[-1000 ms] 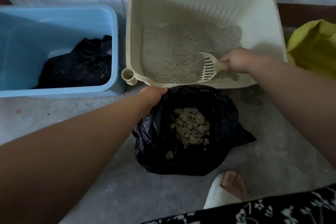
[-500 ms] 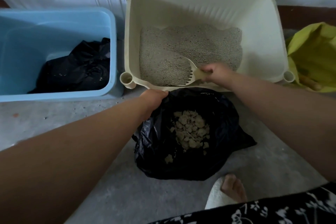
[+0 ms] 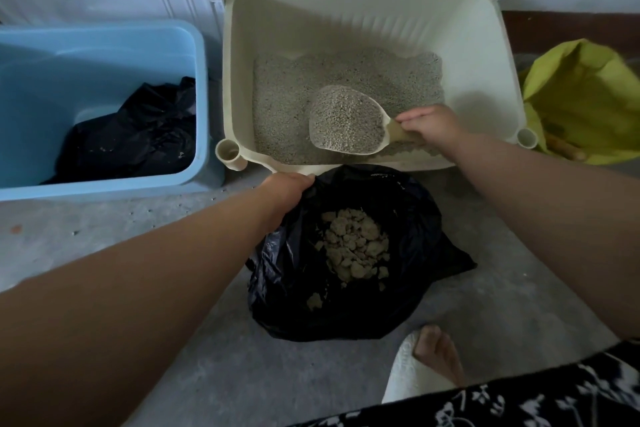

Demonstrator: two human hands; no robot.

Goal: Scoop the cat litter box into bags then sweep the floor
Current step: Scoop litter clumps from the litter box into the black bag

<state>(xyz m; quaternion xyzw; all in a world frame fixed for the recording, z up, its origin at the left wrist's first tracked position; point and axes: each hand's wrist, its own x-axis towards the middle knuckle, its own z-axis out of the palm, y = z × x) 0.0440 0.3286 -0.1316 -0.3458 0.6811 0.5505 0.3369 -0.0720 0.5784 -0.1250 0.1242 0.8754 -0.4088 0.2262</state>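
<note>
My right hand (image 3: 427,123) grips the scoop (image 3: 348,120), heaped with litter, over the litter box (image 3: 481,55); my left hand (image 3: 285,185) pinches the black bag's (image 3: 415,215) rim.

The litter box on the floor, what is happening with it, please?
A person is cleaning it. The right hand holds a cream scoop heaped with litter inside the litter box. The left hand grips the rim of an open black bag just in front, which already holds clumps.
</note>
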